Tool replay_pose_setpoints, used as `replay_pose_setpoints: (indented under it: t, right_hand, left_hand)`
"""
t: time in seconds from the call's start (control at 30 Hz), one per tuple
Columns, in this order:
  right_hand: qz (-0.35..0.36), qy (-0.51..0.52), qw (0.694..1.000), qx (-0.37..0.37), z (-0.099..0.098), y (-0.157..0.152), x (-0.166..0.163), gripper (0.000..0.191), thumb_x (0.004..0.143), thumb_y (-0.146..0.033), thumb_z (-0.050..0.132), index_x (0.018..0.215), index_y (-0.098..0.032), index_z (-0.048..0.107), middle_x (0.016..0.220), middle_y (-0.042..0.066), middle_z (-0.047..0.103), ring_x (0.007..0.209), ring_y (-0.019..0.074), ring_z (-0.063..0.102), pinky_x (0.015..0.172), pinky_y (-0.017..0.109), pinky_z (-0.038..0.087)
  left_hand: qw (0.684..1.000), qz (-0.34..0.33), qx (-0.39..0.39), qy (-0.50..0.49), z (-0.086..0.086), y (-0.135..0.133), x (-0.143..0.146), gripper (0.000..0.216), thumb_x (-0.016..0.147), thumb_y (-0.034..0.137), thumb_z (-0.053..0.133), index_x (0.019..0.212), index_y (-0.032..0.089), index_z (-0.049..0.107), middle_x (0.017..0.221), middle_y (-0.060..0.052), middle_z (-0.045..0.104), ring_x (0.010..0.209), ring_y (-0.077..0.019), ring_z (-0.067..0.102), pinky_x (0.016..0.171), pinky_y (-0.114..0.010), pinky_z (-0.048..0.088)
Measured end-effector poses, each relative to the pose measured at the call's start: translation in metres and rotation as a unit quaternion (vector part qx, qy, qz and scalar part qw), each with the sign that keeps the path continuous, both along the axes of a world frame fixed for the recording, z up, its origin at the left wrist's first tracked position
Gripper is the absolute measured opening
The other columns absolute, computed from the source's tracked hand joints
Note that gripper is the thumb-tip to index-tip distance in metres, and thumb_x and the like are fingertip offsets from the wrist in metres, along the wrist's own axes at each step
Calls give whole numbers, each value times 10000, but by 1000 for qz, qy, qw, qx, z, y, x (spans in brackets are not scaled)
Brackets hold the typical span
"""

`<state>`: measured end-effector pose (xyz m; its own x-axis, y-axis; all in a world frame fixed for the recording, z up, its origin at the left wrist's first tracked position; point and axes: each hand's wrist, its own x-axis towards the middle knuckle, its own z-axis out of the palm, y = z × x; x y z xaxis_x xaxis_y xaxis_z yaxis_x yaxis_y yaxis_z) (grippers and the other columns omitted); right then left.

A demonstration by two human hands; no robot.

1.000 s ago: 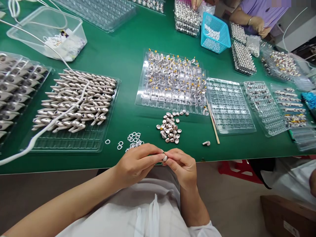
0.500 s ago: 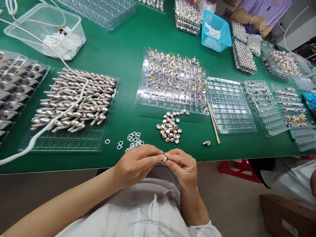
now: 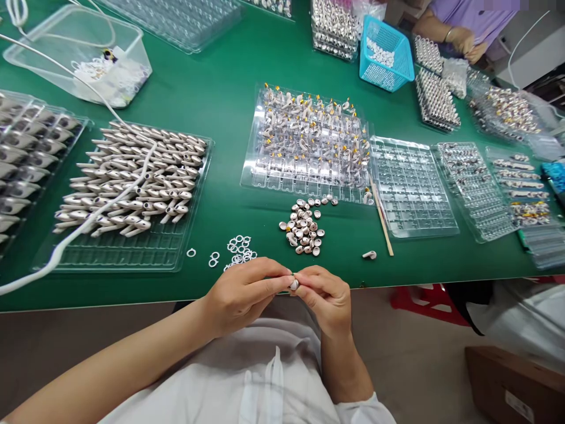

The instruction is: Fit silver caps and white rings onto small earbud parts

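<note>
Just off the table's front edge, my left hand [image 3: 245,294] and my right hand [image 3: 327,297] meet at the fingertips. Both pinch one small white earbud [image 3: 293,285], most of it covered by the fingers. Beyond the hands lies a loose pile of small round earbud caps [image 3: 304,227]. White plastic rings [image 3: 241,250] are scattered beside my left hand. To the right, a single stemmed earbud [image 3: 369,255] rests alone on the green table [image 3: 335,268].
A clear tray [image 3: 249,171] of earbud parts with orange tabs stands behind the caps. A wooden stick [image 3: 383,224] lies beside another clear tray [image 3: 415,188]. At left are a tray of stemmed shells [image 3: 132,176] and a white cable [image 3: 88,224]. A co-worker's hands [image 3: 468,44] are far right.
Almost nothing differs. Both hands keep their pinch on the earbud in the same place, and the view has shifted very slightly.
</note>
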<state>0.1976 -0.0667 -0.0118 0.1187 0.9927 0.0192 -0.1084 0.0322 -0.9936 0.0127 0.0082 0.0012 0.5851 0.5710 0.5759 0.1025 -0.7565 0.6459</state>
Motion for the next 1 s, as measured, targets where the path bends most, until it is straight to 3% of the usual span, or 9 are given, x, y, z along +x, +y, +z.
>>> replay_pose_setpoints:
  t: [0.37, 0.63, 0.83, 1.0]
  right_hand:
    - [7, -12, 1000, -4, 2, 2, 1, 244, 805, -172, 745, 998, -318, 776, 869, 32, 744, 748, 160, 685, 632, 273, 566]
    - [9, -87, 995, 39, 4, 2, 2, 269, 818, -123, 713, 1029, -281, 762, 910, 45, 746, 786, 158, 697, 665, 267, 586]
    - [3, -139, 987, 81, 8, 0, -2, 356, 832, -55, 667, 1100, -281, 728, 938, 48, 740, 847, 170, 698, 725, 300, 590]
    - [7, -176, 977, 118, 7, -3, -3, 415, 830, -31, 650, 1170, -265, 687, 991, 65, 726, 879, 178, 693, 736, 314, 593]
  left_hand:
    - [1000, -7, 7, 2, -4, 0, 0, 243, 909, 38, 521, 1087, 134, 655, 914, -123, 717, 816, -165, 683, 669, -256, 580]
    - [1000, -5, 11, 3, -4, -1, 0, 230, 895, 32, 535, 1069, 116, 661, 916, -134, 717, 822, -173, 688, 670, -260, 580]
    - [1000, 6, 13, 8, -6, -2, -2, 235, 895, 34, 532, 1076, 122, 654, 987, -144, 738, 894, -183, 705, 754, -284, 597]
    - [1000, -15, -9, -19, -6, -3, -1, 305, 862, -24, 537, 1127, 101, 618, 970, -146, 726, 870, -180, 684, 711, -282, 589]
